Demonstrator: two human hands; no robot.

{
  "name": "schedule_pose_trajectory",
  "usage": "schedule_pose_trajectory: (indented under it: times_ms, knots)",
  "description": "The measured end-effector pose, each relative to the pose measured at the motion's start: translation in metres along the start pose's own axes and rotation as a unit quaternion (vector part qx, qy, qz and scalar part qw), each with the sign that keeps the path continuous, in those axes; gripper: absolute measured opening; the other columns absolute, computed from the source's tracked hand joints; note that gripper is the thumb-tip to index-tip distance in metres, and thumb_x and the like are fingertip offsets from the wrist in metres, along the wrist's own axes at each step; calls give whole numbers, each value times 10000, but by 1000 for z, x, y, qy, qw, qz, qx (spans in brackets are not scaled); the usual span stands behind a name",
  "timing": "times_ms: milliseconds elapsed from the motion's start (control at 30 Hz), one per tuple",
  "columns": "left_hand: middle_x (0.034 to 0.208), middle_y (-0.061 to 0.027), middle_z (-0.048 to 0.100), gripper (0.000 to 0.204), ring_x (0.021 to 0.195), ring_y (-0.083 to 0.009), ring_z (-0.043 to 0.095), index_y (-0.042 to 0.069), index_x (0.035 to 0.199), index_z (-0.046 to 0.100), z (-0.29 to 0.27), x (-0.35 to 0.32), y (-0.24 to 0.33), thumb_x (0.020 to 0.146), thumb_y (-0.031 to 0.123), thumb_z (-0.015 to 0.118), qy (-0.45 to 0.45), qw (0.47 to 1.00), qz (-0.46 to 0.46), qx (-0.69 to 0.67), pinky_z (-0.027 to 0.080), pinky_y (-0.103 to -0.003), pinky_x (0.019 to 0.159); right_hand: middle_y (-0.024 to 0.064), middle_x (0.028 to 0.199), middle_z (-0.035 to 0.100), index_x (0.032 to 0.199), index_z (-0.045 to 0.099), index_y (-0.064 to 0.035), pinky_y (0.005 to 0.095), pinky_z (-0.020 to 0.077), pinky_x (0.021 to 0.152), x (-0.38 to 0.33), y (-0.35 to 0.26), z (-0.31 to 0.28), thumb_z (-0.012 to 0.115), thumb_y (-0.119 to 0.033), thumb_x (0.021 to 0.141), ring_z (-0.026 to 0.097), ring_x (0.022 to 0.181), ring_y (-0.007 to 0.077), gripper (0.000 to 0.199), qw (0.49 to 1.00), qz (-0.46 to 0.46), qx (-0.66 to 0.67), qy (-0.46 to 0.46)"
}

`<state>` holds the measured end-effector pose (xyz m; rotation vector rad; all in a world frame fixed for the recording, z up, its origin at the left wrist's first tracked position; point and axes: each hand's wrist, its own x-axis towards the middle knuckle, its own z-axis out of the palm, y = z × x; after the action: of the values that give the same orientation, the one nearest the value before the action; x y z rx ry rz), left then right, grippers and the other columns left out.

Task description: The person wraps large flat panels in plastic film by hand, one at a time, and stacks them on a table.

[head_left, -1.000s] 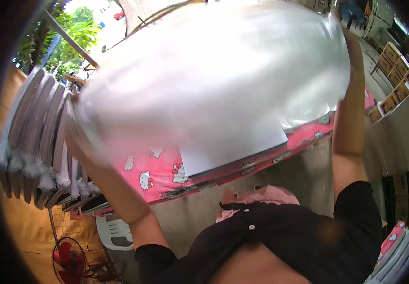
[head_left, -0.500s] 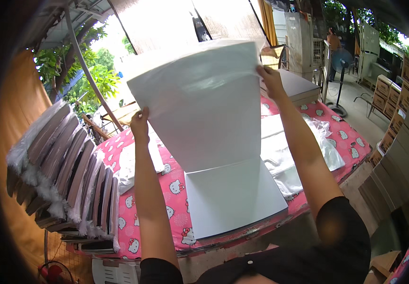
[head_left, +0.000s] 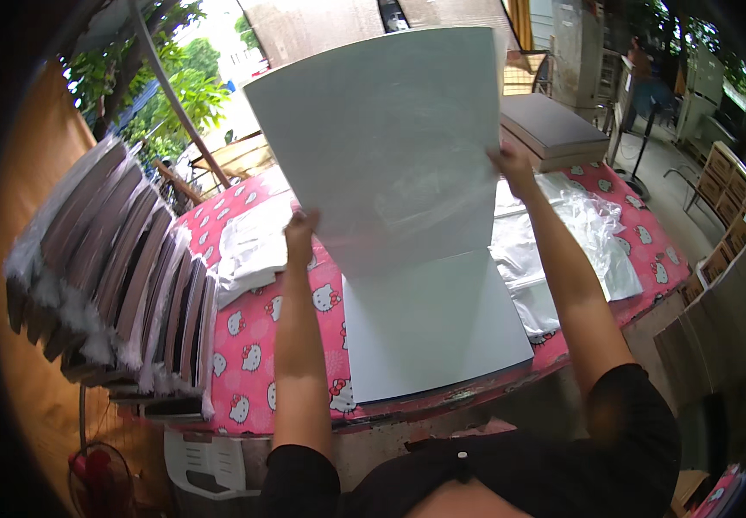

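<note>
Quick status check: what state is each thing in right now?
Left hand: gripping the raised white panel's left edge.
Right hand: gripping its right edge.
White panel: held up, tilted, above the table.
Second white panel: lying flat on the table.
Clear plastic bags: crumpled, loose.
Wrapped boards: stacked on edge, leaning.

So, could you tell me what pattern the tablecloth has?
Pink tablecloth with small white cartoon cat faces, seen in the head view.

White board [head_left: 381, 147] hides table [head_left: 252, 345] middle, both hands' fingertips.
</note>
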<state>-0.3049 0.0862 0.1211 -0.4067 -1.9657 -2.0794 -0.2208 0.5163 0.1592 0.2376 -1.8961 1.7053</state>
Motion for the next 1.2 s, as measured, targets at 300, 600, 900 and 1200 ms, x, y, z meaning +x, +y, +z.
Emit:
schedule_pose_trajectory:
  times_ms: [300,600,900,1200]
  knots:
    - [880,-89,528,453,706,-102,492,64,1192,341,-8,-98,50,806,160,557,-45,993,-107,30,398,-212,567,71,725,562,968,481,-22,277,446,555,-78,-11,-5,624,-146,725,536,623,148,307,958,233,-165,13]
    - [1186,-197,434,615,1102,-278,422,18,1253,297,7,-215,24,681,76,513,-137,922,-148,330,328,-303,924,140,931,552,1217,393,-24,299,438,751,-207,27,-27,605,6,632,538,845,218,623,930,318,-126,-133]
    - [1051,-151,567,432,938,-202,556,-47,1120,491,-40,-391,49,705,-99,383,39,948,-170,267,395,-246,819,188,945,593,1083,548,-30,312,438,790,-385,-72,-38,477,53,640,593,873,252,456,947,146,-256,-129]
    - [938,-95,598,245,884,-182,564,8,892,632,-86,-362,35,728,-111,493,350,847,99,388,459,-275,756,280,1094,429,1052,567,-105,394,421,808,-359,-55,48,746,-223,573,477,981,400,525,916,60,-259,-301]
